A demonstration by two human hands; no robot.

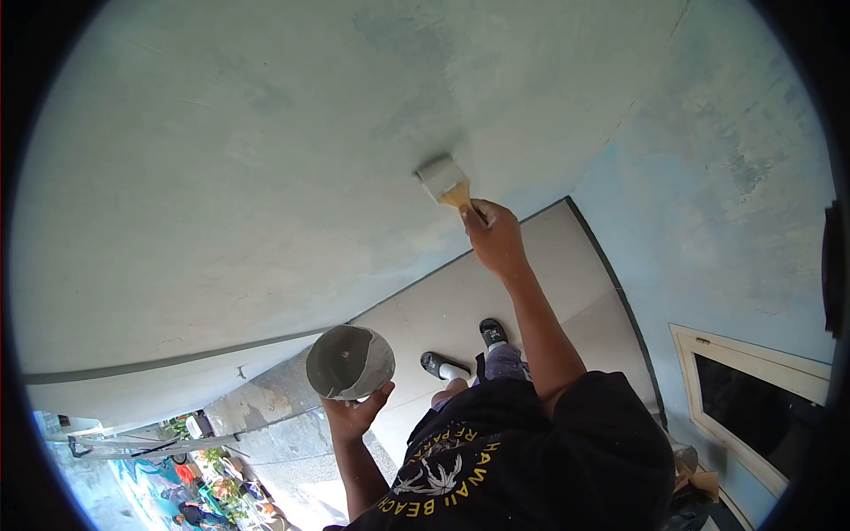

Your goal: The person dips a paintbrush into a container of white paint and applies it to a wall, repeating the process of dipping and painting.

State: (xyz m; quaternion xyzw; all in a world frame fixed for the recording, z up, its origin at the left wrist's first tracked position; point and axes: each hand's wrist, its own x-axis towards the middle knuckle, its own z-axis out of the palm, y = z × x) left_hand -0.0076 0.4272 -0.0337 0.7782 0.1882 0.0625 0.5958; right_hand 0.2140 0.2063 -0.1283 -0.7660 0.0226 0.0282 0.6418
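My right hand point(493, 232) grips the wooden handle of a wide paintbrush point(443, 180), whose pale-coated bristles touch the wall point(292, 177) in front of me. Lower and to the left, my left hand point(356, 414) holds a round container point(372, 365) from beneath and the side. Grey paint or a similar liquid lies inside it, and pale residue coats its inner wall. The wall is pale grey-green with darker patches around and above the brush.
A tiled floor point(425, 310) with a dark border lies below, my sandalled feet on it. To the right are a bluish patchy wall point(655, 221) and a cream-framed window point(761, 361). Plants, a metal rail and a person point(197, 513) appear at lower left.
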